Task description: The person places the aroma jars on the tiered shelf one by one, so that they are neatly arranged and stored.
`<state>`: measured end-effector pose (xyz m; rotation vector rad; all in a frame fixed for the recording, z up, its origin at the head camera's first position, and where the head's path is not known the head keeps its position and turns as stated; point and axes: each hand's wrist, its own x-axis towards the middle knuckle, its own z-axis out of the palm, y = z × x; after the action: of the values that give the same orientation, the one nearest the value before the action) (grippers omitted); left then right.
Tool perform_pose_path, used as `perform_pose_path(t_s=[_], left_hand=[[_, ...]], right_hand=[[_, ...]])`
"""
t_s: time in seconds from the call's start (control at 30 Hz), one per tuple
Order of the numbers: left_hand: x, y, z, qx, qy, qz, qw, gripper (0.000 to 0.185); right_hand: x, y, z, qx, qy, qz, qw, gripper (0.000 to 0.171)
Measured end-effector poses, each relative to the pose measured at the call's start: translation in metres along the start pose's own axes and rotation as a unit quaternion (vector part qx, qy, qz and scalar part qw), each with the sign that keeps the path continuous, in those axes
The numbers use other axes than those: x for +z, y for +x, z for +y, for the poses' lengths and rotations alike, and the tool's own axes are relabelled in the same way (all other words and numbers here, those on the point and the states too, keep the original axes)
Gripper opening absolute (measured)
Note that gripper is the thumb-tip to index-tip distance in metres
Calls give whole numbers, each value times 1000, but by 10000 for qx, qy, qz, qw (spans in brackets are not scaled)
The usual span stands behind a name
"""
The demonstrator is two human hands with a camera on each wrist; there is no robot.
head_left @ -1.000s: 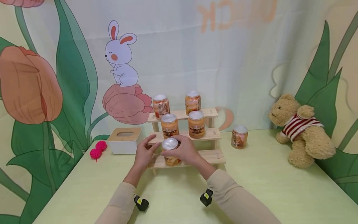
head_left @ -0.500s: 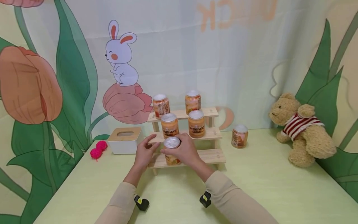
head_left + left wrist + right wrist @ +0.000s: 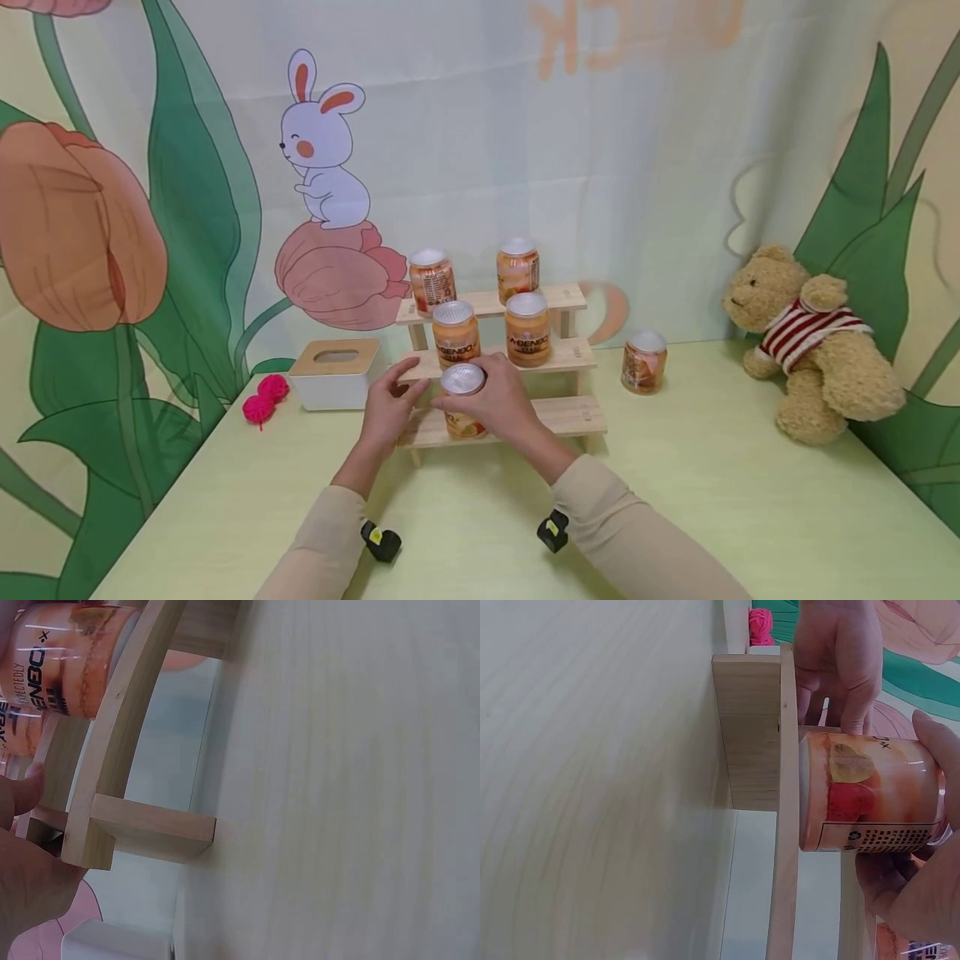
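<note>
My right hand [image 3: 506, 404] grips an orange can [image 3: 465, 427] with a silvery lid, thumb in front and fingers round its far side. The can stands upright at the left part of the bottom step of a three-step wooden display stand [image 3: 564, 415]. In the right wrist view the can's base [image 3: 805, 793] appears to meet the step. My left hand [image 3: 384, 414] holds the stand's left end at the middle step, fingers above and thumb lower; its exact contact is partly hidden. Two cans [image 3: 528, 332] stand on the middle step, and two cans [image 3: 517, 271] on the top step.
Another can [image 3: 643, 362] stands on the table right of the stand. A teddy bear [image 3: 810, 342] in a striped shirt leans at the far right. Left of the stand are a tissue box [image 3: 333, 387] and pink yarn balls [image 3: 259, 408]. A printed curtain [image 3: 637, 192] hangs behind.
The can in my right hand has shifted slightly to the right along the bottom step. My left hand stays at the stand's left end.
</note>
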<state>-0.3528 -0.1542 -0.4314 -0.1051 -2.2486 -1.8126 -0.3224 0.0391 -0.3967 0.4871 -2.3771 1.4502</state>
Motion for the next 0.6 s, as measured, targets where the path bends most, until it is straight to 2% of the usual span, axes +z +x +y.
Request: perform_pose_path(t_s=[0.4,0.57,0.6], left_hand=[[-1,2,3,-42,-11,-83,10000,48],[-3,-11,24,-67,50,-151,9999,47],[-3,-12,23,-56,68,-142,9999,47]], right_hand=[[-6,2,1,-48,39,-62,10000,61],[-5,2,4,-153,26,-90,9998,63],[-5,1,5,-187,73,-93,9998,63]])
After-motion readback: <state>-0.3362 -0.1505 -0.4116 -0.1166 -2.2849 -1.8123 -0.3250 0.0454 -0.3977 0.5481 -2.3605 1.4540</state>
